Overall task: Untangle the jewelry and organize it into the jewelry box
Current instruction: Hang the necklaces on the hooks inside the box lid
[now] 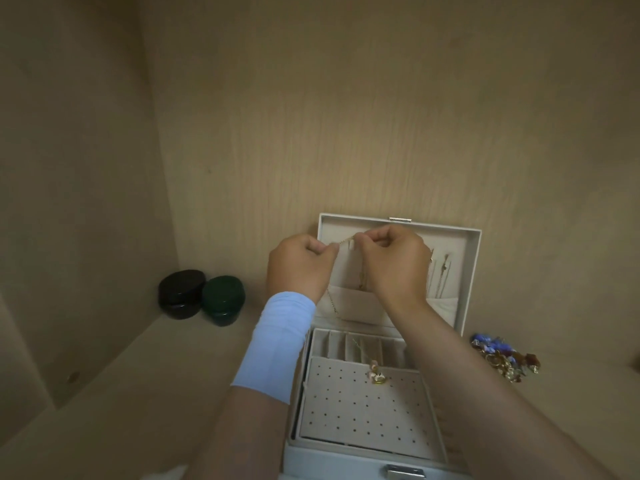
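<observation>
- Fingertips (328,250) of L hand (299,268) & R hand (394,261) pinch thin gold chain (343,241), taut btw them, at open jewelry box (472,271) lid.
- We want light tension, hooking it w/o snagging hung chains (441,275).

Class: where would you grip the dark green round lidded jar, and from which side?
Come from above, spanning the lid of the dark green round jar front to back; the black round jar sits close against its left, so a sideways grip likely lacks room.
</observation>
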A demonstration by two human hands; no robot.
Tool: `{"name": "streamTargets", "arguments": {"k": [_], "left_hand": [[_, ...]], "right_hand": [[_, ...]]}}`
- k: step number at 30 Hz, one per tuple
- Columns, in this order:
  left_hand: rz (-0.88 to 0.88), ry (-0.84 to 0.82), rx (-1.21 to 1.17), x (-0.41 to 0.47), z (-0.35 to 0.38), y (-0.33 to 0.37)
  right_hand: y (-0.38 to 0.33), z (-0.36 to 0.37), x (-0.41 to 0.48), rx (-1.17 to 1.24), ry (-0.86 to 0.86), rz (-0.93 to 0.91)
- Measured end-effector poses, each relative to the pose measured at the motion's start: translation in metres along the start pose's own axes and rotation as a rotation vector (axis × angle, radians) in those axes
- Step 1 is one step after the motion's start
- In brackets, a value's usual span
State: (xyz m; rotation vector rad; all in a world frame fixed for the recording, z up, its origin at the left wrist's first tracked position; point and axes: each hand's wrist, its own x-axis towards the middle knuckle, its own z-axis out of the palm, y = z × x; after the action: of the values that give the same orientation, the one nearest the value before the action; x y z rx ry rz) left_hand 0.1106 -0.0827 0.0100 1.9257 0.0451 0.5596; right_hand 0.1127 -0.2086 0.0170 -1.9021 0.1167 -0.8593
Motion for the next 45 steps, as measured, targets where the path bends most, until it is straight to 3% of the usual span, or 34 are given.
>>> {"name": "streamTargets", "arguments": {"k": [6,12,17,20,24,30,35,40,45], "left_hand": [[-0.009,-0.017,0.098,-0.001,0.000,0.001],[0.016,-0.235,0.295,0.001,-0.009,0.006],[0.064,-0.507,0.259,0.002,-0.016,0.014],[0.085,-0.567,0.155,-0.001,-0.019,0.021],[0.120,-0.582,0.121,0.000,-0.018,0.020],[-0.002,-0.695,0.088,0.003,-0.021,0.013],[-0.085,-0.970,0.092,-0.007,-0.010,0.015],[-0.069,-1.025,0.066,-0.015,-0.004,0.017],[-0.034,-0.952,0.051,-0.016,-0.010,0.023]], "right_hand": [[-0.004,0.007,0.002,-0.114,0.028,-0.037],[-0.002,-0.003,-0.004,-0.262,-0.096,-0.032],[0.003,-0.017,-0.022,-0.260,-0.382,0.046],[-0.001,-0.028,-0.036,0.029,-0.593,0.295],[-0.002,-0.038,-0.043,0.152,-0.828,0.385],[-0.001,-0.062,-0.027,-0.287,-0.747,0.041],[-0.003,-0.074,-0.016,-0.267,-0.635,-0.111],[0.002,-0.077,-0.008,-0.093,-0.488,-0.078],[0.006,-0.077,-0.007,-0.081,-0.563,0.006]]}}
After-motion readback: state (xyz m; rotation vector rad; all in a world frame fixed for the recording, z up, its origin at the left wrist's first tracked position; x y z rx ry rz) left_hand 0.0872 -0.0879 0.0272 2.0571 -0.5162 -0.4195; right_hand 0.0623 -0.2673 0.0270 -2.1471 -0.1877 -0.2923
